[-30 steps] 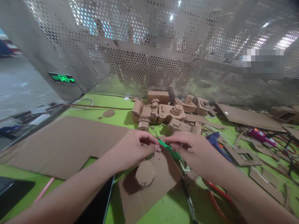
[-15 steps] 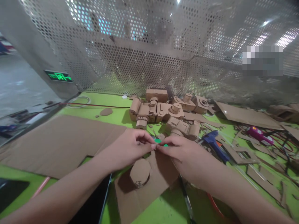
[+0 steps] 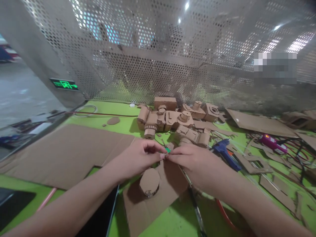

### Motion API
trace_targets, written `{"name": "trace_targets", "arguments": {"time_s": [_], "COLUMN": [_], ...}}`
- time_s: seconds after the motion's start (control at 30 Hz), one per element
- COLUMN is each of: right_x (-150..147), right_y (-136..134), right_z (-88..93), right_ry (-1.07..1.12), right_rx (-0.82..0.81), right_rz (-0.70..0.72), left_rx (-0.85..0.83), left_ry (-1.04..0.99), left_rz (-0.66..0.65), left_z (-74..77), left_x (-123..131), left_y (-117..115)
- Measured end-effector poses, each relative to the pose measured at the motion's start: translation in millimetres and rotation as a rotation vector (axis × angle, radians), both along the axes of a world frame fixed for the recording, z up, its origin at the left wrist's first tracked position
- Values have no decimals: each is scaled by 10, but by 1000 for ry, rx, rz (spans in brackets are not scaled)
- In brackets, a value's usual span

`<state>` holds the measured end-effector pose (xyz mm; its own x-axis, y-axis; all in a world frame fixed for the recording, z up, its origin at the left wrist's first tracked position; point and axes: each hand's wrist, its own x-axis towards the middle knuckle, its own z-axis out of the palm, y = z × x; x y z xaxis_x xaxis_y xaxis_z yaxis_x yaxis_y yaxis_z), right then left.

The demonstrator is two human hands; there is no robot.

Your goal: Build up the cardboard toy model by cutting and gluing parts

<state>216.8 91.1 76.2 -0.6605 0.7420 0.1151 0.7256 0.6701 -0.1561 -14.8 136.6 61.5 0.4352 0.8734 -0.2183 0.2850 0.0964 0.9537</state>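
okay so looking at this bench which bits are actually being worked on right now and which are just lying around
In hand:
left hand and right hand, fingertips meeting on a small green tool
cardboard piece with cardboard cylinder, just below the hands

Lying about:
cardboard models
blue glue gun
pink glue gun
large cardboard sheet
cardboard offcuts

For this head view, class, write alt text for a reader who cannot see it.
Two bare hands, left hand and right hand, meet fingertip to fingertip over a small green tool, above a brown cardboard sheet on a green table.
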Motion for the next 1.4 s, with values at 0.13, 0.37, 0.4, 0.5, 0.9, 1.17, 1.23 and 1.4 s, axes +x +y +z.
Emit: {"name": "trace_targets", "arguments": {"time_s": [0.13,0.37,0.4,0.5,0.9,1.17,1.23,1.4], "right_x": [174,1038,1151,1370,1629,1766,1793,1776], "right_y": [-39,-94,-105,-156,-234,-344,-354,-254], "right_z": [264,493,425,141,-371,-99,-71,-144], "right_ry": [93,-228,-266,-355,-205,115,245,663], "right_rx": [45,8,-20,-111,-195,-167,-172,-254], "right_rz": [-76,-714,-764,-861,-1093,-1252,-1291,-1222], "left_rx": [58,137,148,165,311,307,299,285], "left_ry": [26,100,107,124,120,130,130,126], "left_rz": [-27,-150,-164,-187,-266,-271,-270,-277], "left_z": [-17,-33,-39,-61,-139,-125,-121,-104], "left_x": [-10,-90,-105,-137,-142,-145,-146,-145], "left_y": [-15,79,104,156,194,179,174,163]}}
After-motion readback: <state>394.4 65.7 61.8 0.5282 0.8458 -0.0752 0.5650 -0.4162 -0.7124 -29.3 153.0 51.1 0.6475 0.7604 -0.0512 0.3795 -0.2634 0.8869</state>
